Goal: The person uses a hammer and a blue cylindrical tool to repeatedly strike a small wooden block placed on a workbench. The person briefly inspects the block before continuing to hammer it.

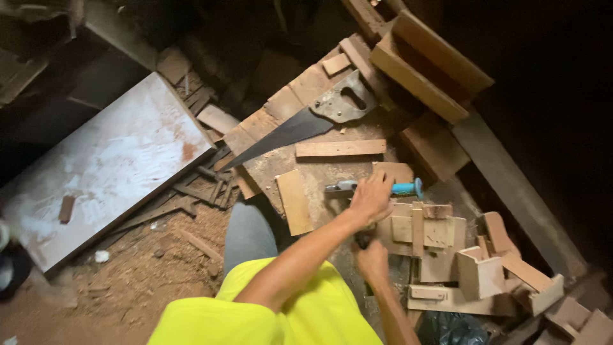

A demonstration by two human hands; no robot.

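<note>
Head view: a person in a yellow shirt bends over a wooden workbench.
Left hand: fingers curled over a blue-handled tool lying mid-bench.
Right hand: closed in a fist at the near edge; what it grips cannot be told.
Saw: flat toward the far edge.
Wood blocks: crowd the right side.
White board: beside the left edge.

Colours: shirt — bright yellow; tool handle — turquoise; handsaw, black blade with a dull grey, rust-flecked handle; board, whitish with reddish-brown smears; wood offcuts, pale tan; workbench, worn brown; sawdust floor, reddish brown.
</note>
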